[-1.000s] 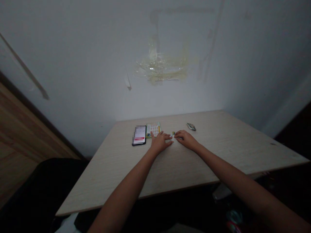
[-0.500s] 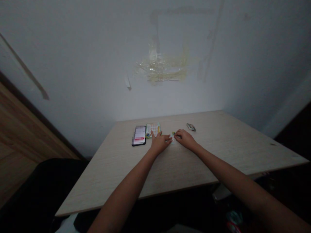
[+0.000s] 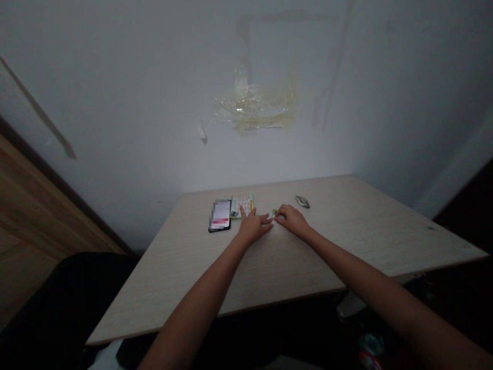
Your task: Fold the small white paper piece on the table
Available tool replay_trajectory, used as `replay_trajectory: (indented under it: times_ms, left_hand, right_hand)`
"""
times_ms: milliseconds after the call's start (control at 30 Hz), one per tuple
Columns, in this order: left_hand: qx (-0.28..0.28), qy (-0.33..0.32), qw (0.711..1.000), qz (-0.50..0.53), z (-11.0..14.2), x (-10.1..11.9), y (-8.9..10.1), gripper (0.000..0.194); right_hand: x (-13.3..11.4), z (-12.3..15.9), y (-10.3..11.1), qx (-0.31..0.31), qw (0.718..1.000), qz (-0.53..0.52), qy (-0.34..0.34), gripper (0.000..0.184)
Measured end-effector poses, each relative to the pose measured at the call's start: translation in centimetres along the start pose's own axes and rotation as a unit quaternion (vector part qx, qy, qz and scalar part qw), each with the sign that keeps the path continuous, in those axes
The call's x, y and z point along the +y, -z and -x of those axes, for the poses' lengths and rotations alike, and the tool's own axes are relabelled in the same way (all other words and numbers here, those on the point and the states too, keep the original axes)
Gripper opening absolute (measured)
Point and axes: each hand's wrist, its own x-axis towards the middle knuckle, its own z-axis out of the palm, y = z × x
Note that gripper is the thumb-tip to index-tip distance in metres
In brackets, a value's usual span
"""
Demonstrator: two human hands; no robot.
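My left hand (image 3: 254, 226) lies low over the table with its fingers spread. Its thumb side rests on the lower part of a printed card or booklet (image 3: 242, 202), which has a green edge and rows of small pictures. The other fingertips reach toward a small green-and-yellow piece (image 3: 274, 211), pale at its lower part. From the right, my right hand (image 3: 292, 218) has its thumb and fingers pinched together at the edge of that piece. The fingers hide much of it, and its exact kind is too small to make out.
Left of the booklet lies a phone (image 3: 220, 216) with a lit screen. A small, partly folded printed packet (image 3: 302, 201) sits at the back right. The pale wooden table (image 3: 185, 267) meets a wall (image 3: 154, 103) with peeling clear tape (image 3: 262, 110).
Both hands stay almost in place. The fingers of my right hand have shifted very slightly at the small piece, and its pale part shows less.
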Motion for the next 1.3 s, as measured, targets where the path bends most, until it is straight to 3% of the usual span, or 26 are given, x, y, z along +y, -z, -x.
replay_trajectory:
  times_ms: [1167, 1300]
  left_hand:
    - [0.033, 0.002, 0.999, -0.001, 0.2, -0.2, -0.4, 0.032]
    - [0.034, 0.007, 0.999, 0.003, 0.2, -0.1, -0.4, 0.033]
  right_hand:
    - [1.1, 1.1, 0.3, -0.02, 0.996, -0.071, 0.048, 0.036]
    - [0.9, 1.2, 0.4, -0.012, 0.995, -0.081, 0.051, 0.03]
